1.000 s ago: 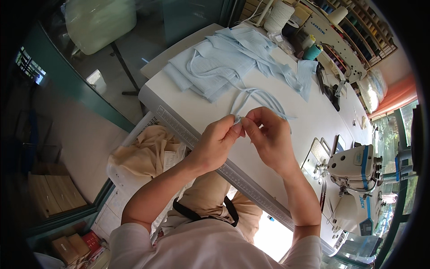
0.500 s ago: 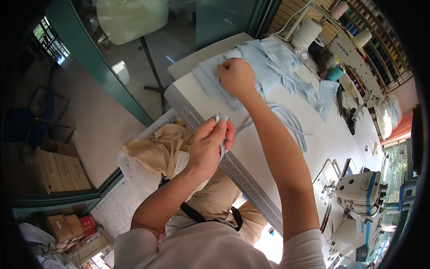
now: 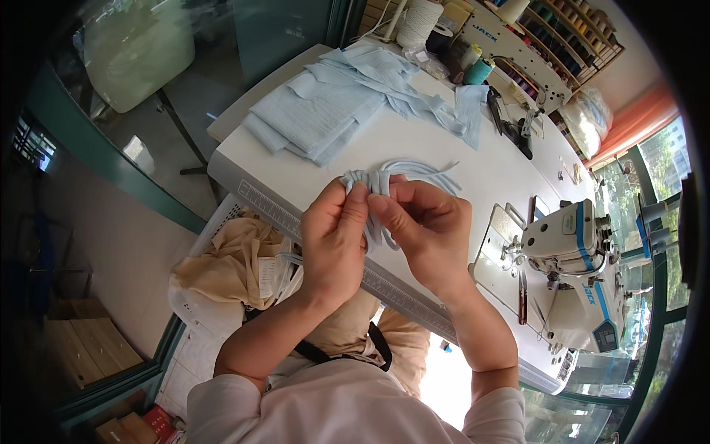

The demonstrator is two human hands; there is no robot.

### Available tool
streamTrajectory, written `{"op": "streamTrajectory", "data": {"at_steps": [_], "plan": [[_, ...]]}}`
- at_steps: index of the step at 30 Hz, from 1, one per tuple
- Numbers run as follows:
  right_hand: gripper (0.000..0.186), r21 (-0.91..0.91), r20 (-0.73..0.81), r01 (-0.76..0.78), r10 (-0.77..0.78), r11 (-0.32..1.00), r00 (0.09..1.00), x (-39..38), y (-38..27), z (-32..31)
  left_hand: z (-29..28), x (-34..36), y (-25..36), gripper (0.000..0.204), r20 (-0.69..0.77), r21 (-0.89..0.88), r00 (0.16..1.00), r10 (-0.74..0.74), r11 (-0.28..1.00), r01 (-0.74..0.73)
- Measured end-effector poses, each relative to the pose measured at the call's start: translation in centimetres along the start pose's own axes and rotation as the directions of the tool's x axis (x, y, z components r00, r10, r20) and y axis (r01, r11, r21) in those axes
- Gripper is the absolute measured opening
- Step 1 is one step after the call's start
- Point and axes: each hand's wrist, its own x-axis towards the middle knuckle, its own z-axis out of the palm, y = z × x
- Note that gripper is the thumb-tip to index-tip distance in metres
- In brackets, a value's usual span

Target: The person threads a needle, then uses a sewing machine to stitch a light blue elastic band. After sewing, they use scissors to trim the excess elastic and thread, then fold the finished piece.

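Note:
My left hand (image 3: 330, 235) and my right hand (image 3: 429, 228) meet above the front edge of the white sewing table (image 3: 473, 185). Between thumbs and fingers, both pinch a light blue fabric strip (image 3: 379, 181) bunched into small folds. Some of it hangs below the fingertips. Behind my hands lies a curved bundle of narrow blue strips (image 3: 421, 169), partly hidden by the right hand. Farther back rests a stack of folded light blue cloth (image 3: 314, 118), with looser pieces (image 3: 403, 85) trailing off to the right.
A white sewing machine (image 3: 566, 237) stands at the right, with tweezers (image 3: 523, 300) near it. Black scissors (image 3: 506, 122) and thread spools (image 3: 479, 72) sit at the far right. A measuring tape (image 3: 288, 218) runs along the front edge. Left below, a white basket (image 3: 181, 296) holds beige cloth (image 3: 237, 259).
My right hand has come back from the folded cloth stack to join the left, and now grips the bunched strip too. The whole view has turned toward the right.

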Motion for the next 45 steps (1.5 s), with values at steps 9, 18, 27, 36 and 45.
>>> {"op": "streamTrajectory", "data": {"at_steps": [9,18,27,36,45], "plan": [[0.011,-0.016,0.013,-0.026,0.027,1.0,1.0,-1.6,-0.3,-0.1,0.7,-1.4,-0.9,0.027,0.01,-0.097,0.997,0.081,0.992,-0.08],[0.018,-0.127,-0.018,-0.058,0.056,0.99,0.998,-1.9,-0.4,-1.8,1.8,-1.2,-1.7,0.033,0.103,-0.068,0.994,0.041,0.997,-0.034],[0.024,-0.175,0.024,-0.152,0.159,0.973,0.987,-1.2,-0.6,-3.7,2.6,-0.7,-2.6,0.035,0.167,-0.146,0.985,0.033,0.989,-0.009],[0.025,-0.152,0.019,-0.152,0.157,0.977,0.987,-0.8,-0.2,-3.9,2.6,-0.7,-2.8,0.04,0.18,-0.238,0.984,0.002,0.97,0.041],[0.021,-0.289,-0.064,-0.078,0.062,0.954,0.996,-1.0,1.2,-3.6,3.0,-0.5,-3.5,0.033,0.128,-0.183,0.992,0.015,0.983,0.008]]}}
